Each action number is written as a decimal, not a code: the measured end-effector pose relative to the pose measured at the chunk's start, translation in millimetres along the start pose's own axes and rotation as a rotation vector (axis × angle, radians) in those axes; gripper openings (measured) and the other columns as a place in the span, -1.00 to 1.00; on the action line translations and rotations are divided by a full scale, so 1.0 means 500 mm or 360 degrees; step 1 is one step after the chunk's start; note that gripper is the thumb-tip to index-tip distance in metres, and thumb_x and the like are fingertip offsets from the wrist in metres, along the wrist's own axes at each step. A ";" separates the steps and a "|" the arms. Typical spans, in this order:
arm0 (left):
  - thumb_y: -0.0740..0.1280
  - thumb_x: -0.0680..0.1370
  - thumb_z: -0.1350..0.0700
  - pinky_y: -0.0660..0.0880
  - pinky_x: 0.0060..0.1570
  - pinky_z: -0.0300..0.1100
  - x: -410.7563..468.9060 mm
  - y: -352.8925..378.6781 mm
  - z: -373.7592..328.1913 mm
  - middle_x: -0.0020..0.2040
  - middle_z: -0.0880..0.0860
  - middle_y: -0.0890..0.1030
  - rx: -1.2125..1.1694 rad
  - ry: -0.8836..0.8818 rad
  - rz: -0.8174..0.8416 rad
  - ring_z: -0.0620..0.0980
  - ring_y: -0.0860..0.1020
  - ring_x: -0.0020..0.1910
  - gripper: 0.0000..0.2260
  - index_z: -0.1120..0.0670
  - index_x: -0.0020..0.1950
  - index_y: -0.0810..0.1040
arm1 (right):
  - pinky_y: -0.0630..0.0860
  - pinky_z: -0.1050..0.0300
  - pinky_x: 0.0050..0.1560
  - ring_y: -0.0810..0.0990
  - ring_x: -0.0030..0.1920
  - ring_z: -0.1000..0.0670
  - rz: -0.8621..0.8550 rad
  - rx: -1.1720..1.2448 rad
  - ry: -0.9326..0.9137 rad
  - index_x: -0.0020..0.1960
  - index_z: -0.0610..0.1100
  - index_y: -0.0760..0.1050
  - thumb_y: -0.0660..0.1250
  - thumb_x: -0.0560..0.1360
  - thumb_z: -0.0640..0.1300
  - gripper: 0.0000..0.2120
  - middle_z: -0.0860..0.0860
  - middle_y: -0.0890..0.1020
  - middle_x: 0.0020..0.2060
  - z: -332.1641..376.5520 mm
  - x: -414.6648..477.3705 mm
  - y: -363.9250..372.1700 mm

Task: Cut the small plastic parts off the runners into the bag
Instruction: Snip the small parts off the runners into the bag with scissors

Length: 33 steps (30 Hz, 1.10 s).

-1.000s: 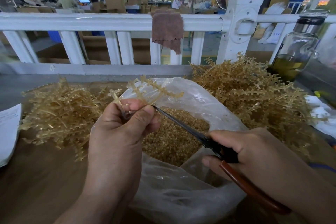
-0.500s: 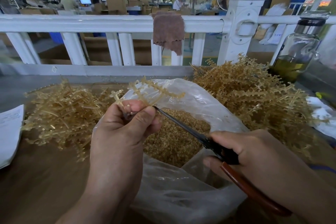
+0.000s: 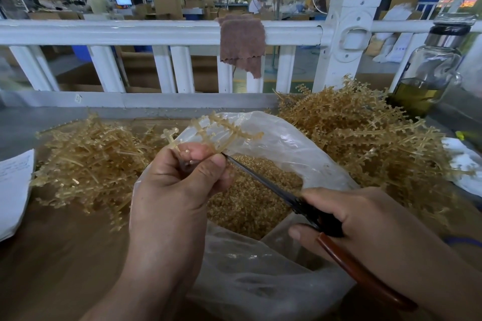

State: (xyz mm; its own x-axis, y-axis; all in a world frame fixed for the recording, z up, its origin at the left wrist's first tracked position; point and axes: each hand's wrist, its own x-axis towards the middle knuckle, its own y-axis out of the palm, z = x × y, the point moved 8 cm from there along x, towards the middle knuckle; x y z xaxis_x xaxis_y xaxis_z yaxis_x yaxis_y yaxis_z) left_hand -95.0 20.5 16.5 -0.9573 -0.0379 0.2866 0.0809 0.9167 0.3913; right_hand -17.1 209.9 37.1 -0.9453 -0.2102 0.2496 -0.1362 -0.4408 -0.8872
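My left hand pinches a tan plastic runner with small parts on its branches, held above the open clear plastic bag. My right hand grips scissors with red-brown handles; the blades point up-left and their tips meet the runner at my left fingertips. The bag holds a heap of small tan cut parts. A pile of runners with parts lies to the right of the bag. A pile of thinner stripped runners lies to the left.
A white railing with a brown cloth draped over it borders the table's far side. A glass bottle with yellowish liquid stands at the far right. White paper lies at the left edge, white material at the right.
Almost nothing differs. Both hands, the runner and the scissors keep the same pose; the view has shifted slightly.
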 end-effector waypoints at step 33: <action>0.46 0.38 0.14 0.58 -0.25 -0.23 0.005 -0.003 -0.001 -0.24 0.01 0.58 -0.0110 -0.0114 0.0079 -0.06 0.59 -0.29 -0.89 -0.03 -0.21 0.56 | 0.40 0.32 -0.37 0.55 -0.33 0.19 0.0074 0.0010 0.0033 -0.14 0.14 0.44 0.24 0.40 0.37 -0.68 0.21 0.57 -0.34 -0.003 0.002 0.004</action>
State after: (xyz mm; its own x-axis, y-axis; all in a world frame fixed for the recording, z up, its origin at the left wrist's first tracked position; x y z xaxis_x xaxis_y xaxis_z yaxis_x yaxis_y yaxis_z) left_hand -97.5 18.9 16.9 -0.9689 0.0375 0.2447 0.1450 0.8872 0.4381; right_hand -18.8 210.2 35.1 -0.9564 -0.2126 0.2001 -0.0903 -0.4364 -0.8952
